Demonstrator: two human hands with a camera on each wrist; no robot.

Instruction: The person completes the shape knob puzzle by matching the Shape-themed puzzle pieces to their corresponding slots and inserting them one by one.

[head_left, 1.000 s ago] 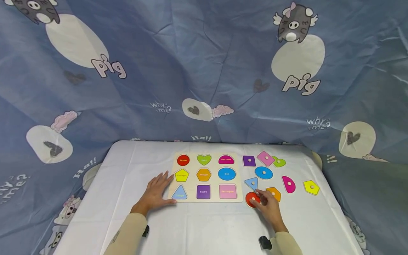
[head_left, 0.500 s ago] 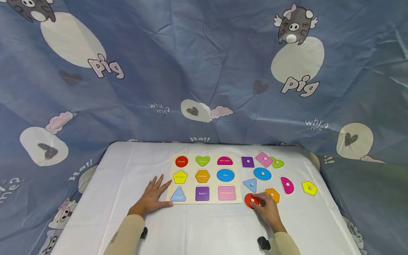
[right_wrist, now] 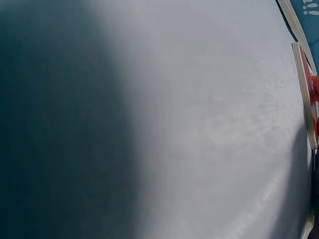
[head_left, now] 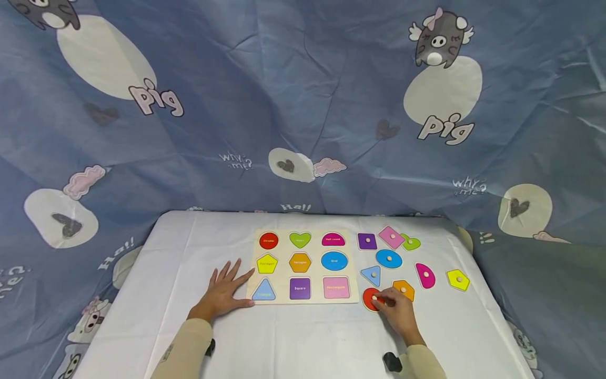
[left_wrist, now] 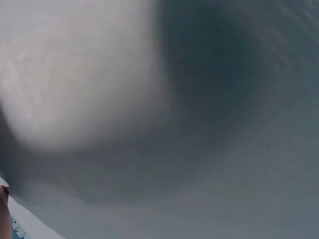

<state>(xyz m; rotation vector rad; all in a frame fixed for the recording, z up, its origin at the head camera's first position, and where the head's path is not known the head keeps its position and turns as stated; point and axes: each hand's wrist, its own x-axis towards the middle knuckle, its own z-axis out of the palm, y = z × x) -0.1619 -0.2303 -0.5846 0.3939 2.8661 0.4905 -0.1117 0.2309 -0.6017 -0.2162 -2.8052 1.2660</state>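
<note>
On a worktop [head_left: 303, 337] spread with white cloth, a person's left hand [head_left: 220, 297] lies at the left, fingers spread and grasping nothing, the thumb and index finger reaching the edge of a pale shape puzzle board [head_left: 283, 276]. That touch would keep the board from sliding. The board lies flat, its three rows of coloured, labelled shapes facing up, so every name can be read.

Just beyond its right edge are knobbed puzzle pieces, kept off the board, seemingly so its shapes stay uncovered: a purple square piece [head_left: 367, 245] at the back, a light blue triangle piece [head_left: 371, 273] in the middle, and a red circle piece [head_left: 368, 301] at the front. The right hand [head_left: 399, 310] pinches the circle's small knob [head_left: 374, 298], the natural handle for a thin, flat disc; whether the disc is off the cloth is unclear.

Further right come a blue oval piece [head_left: 389, 262], a pink rectangle piece [head_left: 391, 234] meeting a green heart piece [head_left: 413, 243], an orange hexagon piece [head_left: 404, 285] partly behind the right hand, a magenta half-round piece [head_left: 423, 276] and, farthest out, a yellow pentagon piece [head_left: 457, 282]. Knobs face up, ready for fingers.
</note>
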